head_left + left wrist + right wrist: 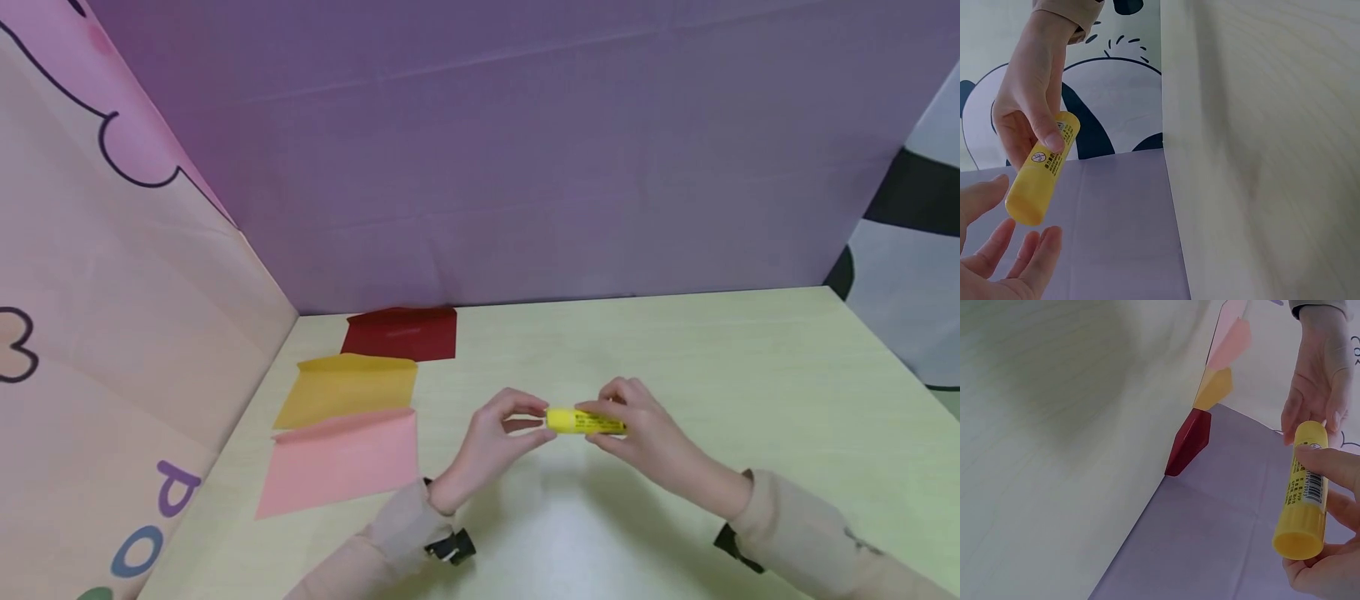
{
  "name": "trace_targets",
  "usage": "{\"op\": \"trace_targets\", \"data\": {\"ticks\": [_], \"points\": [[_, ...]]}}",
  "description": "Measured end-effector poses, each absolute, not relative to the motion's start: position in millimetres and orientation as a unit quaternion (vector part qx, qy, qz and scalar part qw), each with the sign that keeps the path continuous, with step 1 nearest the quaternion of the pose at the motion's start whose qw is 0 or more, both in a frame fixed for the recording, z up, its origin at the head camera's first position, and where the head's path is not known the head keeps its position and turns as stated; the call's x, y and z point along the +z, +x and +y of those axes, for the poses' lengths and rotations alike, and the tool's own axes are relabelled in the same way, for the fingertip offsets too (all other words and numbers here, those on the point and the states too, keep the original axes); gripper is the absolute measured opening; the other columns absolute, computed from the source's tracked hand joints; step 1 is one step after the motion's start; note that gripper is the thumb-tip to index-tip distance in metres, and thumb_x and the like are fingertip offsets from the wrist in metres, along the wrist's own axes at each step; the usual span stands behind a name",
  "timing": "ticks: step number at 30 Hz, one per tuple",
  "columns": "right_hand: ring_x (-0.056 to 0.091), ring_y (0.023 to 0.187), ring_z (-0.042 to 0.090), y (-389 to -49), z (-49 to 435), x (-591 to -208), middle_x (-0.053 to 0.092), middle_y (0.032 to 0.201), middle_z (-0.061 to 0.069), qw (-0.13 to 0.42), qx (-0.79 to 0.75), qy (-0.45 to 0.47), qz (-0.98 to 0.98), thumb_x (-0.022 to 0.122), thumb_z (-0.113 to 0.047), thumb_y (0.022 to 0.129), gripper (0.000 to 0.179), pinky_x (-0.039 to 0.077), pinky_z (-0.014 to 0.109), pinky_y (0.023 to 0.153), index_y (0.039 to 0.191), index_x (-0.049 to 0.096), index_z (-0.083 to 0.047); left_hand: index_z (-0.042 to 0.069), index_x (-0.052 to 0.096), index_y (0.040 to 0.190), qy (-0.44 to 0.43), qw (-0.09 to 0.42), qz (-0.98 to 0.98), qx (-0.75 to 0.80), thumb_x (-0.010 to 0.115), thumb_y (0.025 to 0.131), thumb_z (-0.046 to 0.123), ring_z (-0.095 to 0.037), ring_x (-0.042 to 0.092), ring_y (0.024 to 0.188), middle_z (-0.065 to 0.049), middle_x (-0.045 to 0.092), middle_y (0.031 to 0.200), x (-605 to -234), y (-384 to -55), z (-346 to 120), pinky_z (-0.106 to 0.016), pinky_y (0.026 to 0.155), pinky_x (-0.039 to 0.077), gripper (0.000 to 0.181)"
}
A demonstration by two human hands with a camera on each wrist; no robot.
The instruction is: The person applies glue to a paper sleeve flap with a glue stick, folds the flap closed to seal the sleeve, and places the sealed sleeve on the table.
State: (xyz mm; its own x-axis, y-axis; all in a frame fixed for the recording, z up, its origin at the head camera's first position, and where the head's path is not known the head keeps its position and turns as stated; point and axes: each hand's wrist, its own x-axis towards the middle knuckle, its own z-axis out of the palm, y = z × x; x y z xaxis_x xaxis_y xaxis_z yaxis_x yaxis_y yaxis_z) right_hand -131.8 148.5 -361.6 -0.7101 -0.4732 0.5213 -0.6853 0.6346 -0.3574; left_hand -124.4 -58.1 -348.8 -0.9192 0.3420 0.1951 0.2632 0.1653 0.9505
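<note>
While your right hand (pixel 652 433) pinches the yellow, cylindrical plastic tube (pixel 583 422), your left hand (pixel 487 442) holds its fingers loosely parted just beside the tube's plain end. You have it roughly level above the pale, wood-grained table (pixel 750 358), to the right of the pink paper envelope (pixel 345 467); its side carries black printing and a barcode.

My left hand (pixel 495 433) reached inward, thumb (pixel 982 199) and fingers (pixel 1045 257) parted; my right hand (pixel 648 425) faced it in a pinch, both forearms (pixel 806 529) slanting inward.
</note>
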Motion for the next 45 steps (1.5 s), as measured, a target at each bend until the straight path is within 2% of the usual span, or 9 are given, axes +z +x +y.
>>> {"op": "trace_targets", "data": {"ticks": [8, 23, 28, 32, 41, 45], "points": [[0.037, 0.079, 0.01, -131.0, 144.4, -363.7, 0.047, 0.085, -0.002, 0.189, 0.279, 0.335, -0.88, 0.079, -0.003, 0.06, 0.033, 0.044, 0.02, 0.061, 0.091, 0.068, -0.004, -0.005, 0.06, 0.099, 0.205, 0.035, 0.767, 0.607, 0.068, 0.073, -0.003, -0.02, 0.054, 0.092, -0.012, 0.055, 0.1, -350.2, -124.0, -55.9, -0.031, 0.081, 0.049, 0.028], [0.039, 0.079, 0.012, -132.2, 139.9, -366.8, 0.048, 0.085, 0.0, 0.203, 0.257, 0.355, -0.875, 0.078, -0.002, 0.059, 0.034, 0.044, 0.021, 0.062, 0.091, 0.067, -0.003, -0.006, 0.064, 0.092, 0.206, 0.012, 0.785, 0.584, 0.071, 0.068, -0.004, -0.025, 0.059, 0.083, -0.014, 0.059, 0.09, -350.4, -125.0, -59.1, -0.027, 0.073, 0.051, 0.026], [0.038, 0.079, 0.012, -131.7, 139.2, -368.2, 0.047, 0.085, 0.0, 0.208, 0.255, 0.358, -0.874, 0.079, -0.001, 0.058, 0.035, 0.044, 0.02, 0.062, 0.092, 0.067, -0.003, -0.001, 0.066, 0.092, 0.205, 0.008, 0.785, 0.585, 0.074, 0.067, 0.004, -0.02, 0.061, 0.08, -0.01, 0.06, 0.088, -370.5, -135.4, -61.8, -0.02, 0.068, 0.051, 0.026], [0.038, 0.079, 0.011, -130.9, 138.9, -369.0, 0.047, 0.085, 0.0, 0.218, 0.257, 0.368, -0.867, 0.079, -0.001, 0.058, 0.036, 0.043, 0.019, 0.061, 0.092, 0.067, -0.003, -0.001, 0.067, 0.092, 0.206, 0.007, 0.783, 0.587, 0.075, 0.067, 0.006, -0.016, 0.061, 0.079, -0.009, 0.06, 0.087, -374.0, -136.8, -62.9, -0.02, 0.066, 0.051, 0.027], [0.039, 0.078, 0.011, -130.8, 139.5, -372.3, 0.046, 0.085, 0.0, 0.24, 0.255, 0.39, -0.851, 0.08, 0.001, 0.054, 0.04, 0.042, 0.018, 0.06, 0.091, 0.066, -0.004, -0.008, 0.065, 0.09, 0.187, 0.033, 0.795, 0.576, 0.073, 0.067, -0.002, -0.026, 0.061, 0.08, -0.015, 0.061, 0.085, -349.8, -126.9, -62.2, -0.02, 0.066, 0.051, 0.024], [0.038, 0.077, 0.012, -132.0, 138.6, -373.2, 0.046, 0.084, 0.001, 0.266, 0.252, 0.406, -0.837, 0.08, 0.004, 0.052, 0.043, 0.041, 0.018, 0.059, 0.091, 0.065, -0.004, -0.007, 0.066, 0.089, 0.174, 0.04, 0.805, 0.566, 0.072, 0.069, -0.001, -0.025, 0.06, 0.078, -0.015, 0.063, 0.085, -343.0, -125.0, -63.0, -0.018, 0.064, 0.05, 0.021]]}}
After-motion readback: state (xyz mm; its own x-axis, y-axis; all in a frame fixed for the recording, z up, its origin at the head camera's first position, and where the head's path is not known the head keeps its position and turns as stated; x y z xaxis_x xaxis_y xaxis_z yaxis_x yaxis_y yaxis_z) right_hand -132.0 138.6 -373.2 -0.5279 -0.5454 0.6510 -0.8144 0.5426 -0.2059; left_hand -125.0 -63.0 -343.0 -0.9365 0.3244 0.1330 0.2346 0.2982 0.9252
